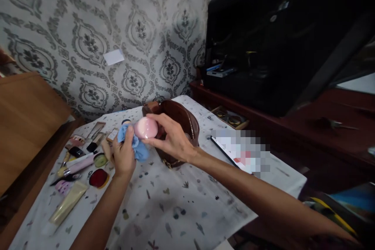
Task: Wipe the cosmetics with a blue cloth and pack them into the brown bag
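Note:
Between thumb and fingers, my right hand [172,136] grips a round, glossy pink container [146,128]; its kind I cannot make out. My left hand [124,156] is closed on a crumpled blue cloth [140,149], which presses against the container's left side. Just behind my right hand stands an open brown bag [191,125] with a zipper along its rim. The bag's inside is mostly dark and partly covered by my hand. Left of my left hand lie several cosmetics, among them a gold tube [68,203], a dark red round compact [99,178] and a green-lidded jar [100,159].
A patterned white cloth covers the table [164,218]. At the right lies a phone [231,154], partly blurred out. Beyond it are a small box [231,119] and a large black television [263,47]. A wooden panel [29,121] stands at the left, a patterned wall behind.

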Demonstrator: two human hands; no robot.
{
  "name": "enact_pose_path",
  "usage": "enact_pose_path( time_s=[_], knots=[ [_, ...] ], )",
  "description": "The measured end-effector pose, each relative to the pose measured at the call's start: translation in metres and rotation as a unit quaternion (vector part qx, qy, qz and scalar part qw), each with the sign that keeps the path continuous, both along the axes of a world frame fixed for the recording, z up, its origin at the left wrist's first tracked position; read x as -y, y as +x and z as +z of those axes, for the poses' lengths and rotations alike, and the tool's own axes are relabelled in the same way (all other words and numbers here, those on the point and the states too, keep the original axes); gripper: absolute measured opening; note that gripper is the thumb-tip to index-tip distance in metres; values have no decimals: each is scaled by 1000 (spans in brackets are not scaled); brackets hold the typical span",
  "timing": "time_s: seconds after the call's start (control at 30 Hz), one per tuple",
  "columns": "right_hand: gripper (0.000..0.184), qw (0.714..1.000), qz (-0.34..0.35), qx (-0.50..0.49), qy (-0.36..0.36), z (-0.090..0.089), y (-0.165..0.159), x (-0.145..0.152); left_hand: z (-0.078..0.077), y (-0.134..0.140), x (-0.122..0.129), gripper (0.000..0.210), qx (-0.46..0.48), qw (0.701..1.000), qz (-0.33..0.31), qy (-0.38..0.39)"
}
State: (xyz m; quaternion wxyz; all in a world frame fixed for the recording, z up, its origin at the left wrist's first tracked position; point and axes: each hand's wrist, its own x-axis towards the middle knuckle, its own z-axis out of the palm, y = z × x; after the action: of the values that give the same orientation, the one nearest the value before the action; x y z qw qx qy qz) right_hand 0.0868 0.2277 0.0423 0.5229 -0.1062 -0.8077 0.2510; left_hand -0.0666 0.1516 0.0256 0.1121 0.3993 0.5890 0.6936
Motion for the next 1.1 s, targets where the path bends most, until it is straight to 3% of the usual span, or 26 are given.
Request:
enact_pose_path(
  time_s=[0.07, 0.13, 0.17, 0.27, 0.3, 0.37, 0.57, 0.73, 0.9, 1.1],
  knots=[
    [58, 999, -13, -15, -32, 6, 8, -12, 8, 9, -11, 43, -55, 998, 4, 6],
    [56, 996, -26, -34, -81, 10, 17, -26, 16, 15, -18, 37, -173, 984, -32, -4],
    [56, 993, -32, -41, -106, 12, 20, -33, 18, 17, -20, 33, -254, 965, -64, -11],
    [54, 986, -51, -24, -158, 17, 30, -53, 20, 19, -22, 23, -479, 863, -157, -30],
    [54, 985, -61, -8, -163, 18, 32, -59, 19, 18, -22, 21, -518, 837, -173, -33],
    [52, 983, -79, 36, -162, 19, 34, -69, 13, 14, -19, 20, -551, 814, -184, -31],
    [47, 956, -149, 229, -105, 23, 28, -76, -8, 5, -7, 27, -526, 837, -152, 5],
    [47, 887, -180, 422, -48, 30, 12, -72, -21, 8, 0, 33, -483, 865, -133, 30],
    [33, 845, -169, 501, -77, 29, -7, -73, -24, 10, -1, 30, -466, 876, -125, 25],
    [28, 794, -182, 557, -162, 20, -31, -79, -24, 11, -2, 30, -453, 881, -134, 32]
  ],
)
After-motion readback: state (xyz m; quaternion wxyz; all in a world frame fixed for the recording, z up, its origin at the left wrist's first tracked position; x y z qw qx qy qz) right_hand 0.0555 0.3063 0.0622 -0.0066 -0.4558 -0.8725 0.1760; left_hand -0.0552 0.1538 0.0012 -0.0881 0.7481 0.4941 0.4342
